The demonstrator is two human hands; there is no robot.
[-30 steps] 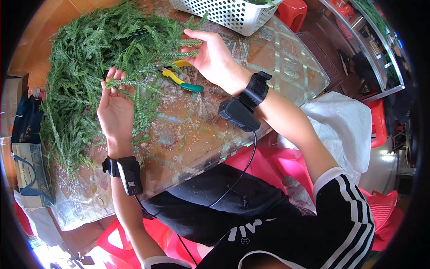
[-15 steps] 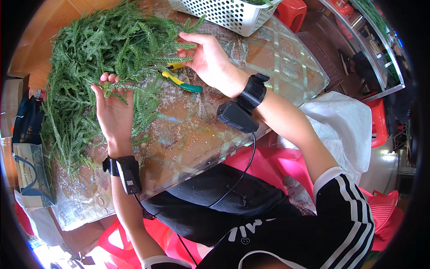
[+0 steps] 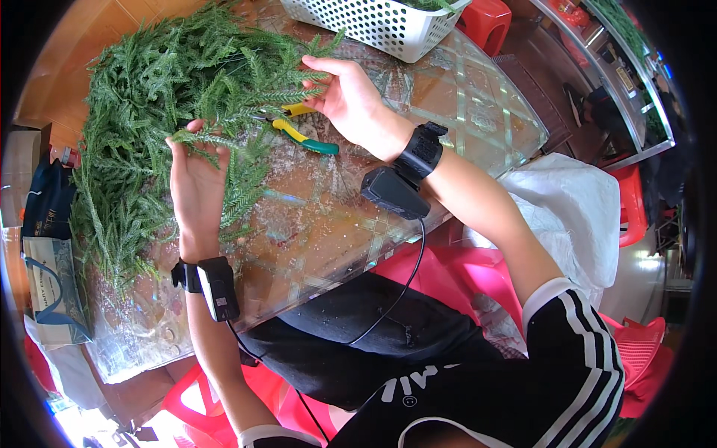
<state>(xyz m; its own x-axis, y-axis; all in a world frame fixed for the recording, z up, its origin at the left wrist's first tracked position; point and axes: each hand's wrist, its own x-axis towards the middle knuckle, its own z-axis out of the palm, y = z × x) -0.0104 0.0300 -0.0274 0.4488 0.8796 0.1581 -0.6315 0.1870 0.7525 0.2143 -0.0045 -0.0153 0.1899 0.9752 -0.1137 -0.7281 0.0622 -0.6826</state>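
Note:
A heap of green artificial pine branches (image 3: 142,112) covers the far left of the table. My left hand (image 3: 200,187) is palm up at its near side, thumb and fingers closed on a pine sprig (image 3: 213,140). To the right, my right hand (image 3: 347,97) grips another pine sprig (image 3: 287,97) by its tips; needles partly hide those fingers. Just below the right hand lie pliers (image 3: 306,140) with yellow and green handles, their jaws partly under the greenery. Each wrist wears a black strap with a small box.
A white perforated basket (image 3: 373,22) holding greenery stands at the far edge of the table (image 3: 321,216). Paper bags (image 3: 52,291) are at the left. Beyond the table's right edge are a white sack (image 3: 567,216) and red plastic stools (image 3: 485,26).
My left hand has shifted slightly right with its sprig, toward my right hand. My right hand has barely moved, and the pine tips between the hands have shifted.

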